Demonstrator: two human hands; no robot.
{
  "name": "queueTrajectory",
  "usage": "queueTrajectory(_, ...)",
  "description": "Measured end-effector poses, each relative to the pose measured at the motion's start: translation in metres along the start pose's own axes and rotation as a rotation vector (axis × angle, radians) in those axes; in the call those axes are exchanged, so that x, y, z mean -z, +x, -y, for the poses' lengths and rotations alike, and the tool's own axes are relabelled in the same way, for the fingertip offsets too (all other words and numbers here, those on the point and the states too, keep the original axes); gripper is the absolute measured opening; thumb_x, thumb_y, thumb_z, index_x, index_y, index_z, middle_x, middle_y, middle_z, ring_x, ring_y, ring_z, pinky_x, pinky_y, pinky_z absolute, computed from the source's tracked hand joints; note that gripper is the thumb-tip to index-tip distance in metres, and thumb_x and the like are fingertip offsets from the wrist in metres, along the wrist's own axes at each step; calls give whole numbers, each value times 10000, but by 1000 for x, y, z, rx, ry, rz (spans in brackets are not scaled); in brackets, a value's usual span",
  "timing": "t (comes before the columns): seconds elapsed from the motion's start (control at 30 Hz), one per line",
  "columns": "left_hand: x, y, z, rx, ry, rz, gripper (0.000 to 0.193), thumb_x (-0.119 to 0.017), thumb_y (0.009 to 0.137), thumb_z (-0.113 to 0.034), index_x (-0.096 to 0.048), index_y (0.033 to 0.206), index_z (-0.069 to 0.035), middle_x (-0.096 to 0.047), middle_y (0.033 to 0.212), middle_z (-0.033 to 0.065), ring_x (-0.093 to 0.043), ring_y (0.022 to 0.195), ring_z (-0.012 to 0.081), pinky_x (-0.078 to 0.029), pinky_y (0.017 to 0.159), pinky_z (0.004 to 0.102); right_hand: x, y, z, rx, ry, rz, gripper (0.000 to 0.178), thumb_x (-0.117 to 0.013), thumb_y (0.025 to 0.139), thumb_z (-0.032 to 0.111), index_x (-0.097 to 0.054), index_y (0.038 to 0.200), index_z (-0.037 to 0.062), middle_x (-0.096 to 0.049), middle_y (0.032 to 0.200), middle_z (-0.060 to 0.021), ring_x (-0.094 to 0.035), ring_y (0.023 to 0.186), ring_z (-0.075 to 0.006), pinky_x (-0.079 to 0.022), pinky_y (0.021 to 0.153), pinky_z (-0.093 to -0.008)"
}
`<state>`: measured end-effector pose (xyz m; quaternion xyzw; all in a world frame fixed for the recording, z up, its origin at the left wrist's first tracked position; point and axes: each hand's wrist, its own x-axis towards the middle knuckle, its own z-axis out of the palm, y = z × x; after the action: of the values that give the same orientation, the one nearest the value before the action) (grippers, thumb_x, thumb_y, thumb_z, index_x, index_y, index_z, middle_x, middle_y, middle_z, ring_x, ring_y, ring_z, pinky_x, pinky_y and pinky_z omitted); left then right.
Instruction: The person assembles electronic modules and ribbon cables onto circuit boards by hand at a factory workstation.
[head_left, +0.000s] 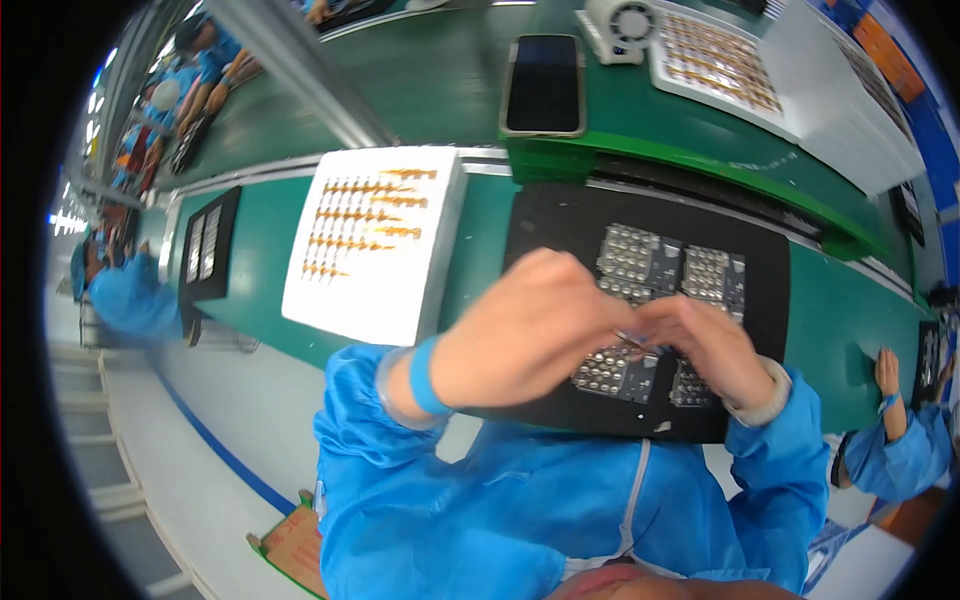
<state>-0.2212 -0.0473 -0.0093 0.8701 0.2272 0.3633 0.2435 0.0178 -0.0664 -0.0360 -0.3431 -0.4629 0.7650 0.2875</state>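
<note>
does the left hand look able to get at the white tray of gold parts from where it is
Probably yes: the left hand is over the black mat, and the white tray lies just to its left on the green belt with nothing between them.

Matt black mat (560, 215), shiny metal panels (640, 255)

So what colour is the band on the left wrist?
Blue. The band shows best in the head view, just behind the left hand.
</note>
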Motion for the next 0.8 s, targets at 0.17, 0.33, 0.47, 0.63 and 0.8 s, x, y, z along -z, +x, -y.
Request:
queueTrajectory(0.17, -40, 23, 9, -300, 90, -58, 338, -706, 615, -16, -631, 945, -40, -644, 855, 46, -518, 768, 210, -409, 698, 336, 9, 8, -14, -154, 504, 332, 415, -371, 1007, 314, -579, 1019, -46, -654, 885, -180, -655, 794, -249, -513, 681, -317)
queueTrajectory(0.33, -46, 23, 14, -224, 114, -36, 369, -705, 594, -155, -640, 943, -54, -639, 888, 23, -541, 807, 221, -425, 745, 333, 22, -5, -9, -148, 400, 260, 317, -464, 977, 285, -576, 935, -9, -645, 743, -125, -641, 629, -183, -497, 534, -263)
queueTrajectory(0.47, -51, 26, 21, 91, 5, -51, 488, -832, 545, -223, -637, 952, -36, -638, 881, 75, -561, 833, 274, -446, 738, 362, 26, -14, -5, -82, 124, 36, 247, -525, 950, 258, -576, 892, 23, -644, 713, -74, -626, 629, -124, -487, 532, -222)
queueTrajectory(0.63, -56, 27, 20, 167, 71, -15, 338, -764, 642, -37, -622, 948, -9, -622, 934, 128, -561, 868, 311, -452, 764, 374, 29, -28, -4, 282, -767, -371, 187, -574, 895, 192, -559, 809, 26, -598, 666, -110, -590, 583, -251, -449, 536, -343)
queueTrajectory(0.8, -59, 30, 16, 152, 68, 55, 253, -710, 692, -8, -610, 925, -13, -625, 935, 118, -561, 873, 301, -447, 776, 367, 40, -44, -14, 377, -854, -531, 127, -604, 864, 140, -573, 858, 17, -581, 737, -95, -578, 650, -258, -454, 569, -328)
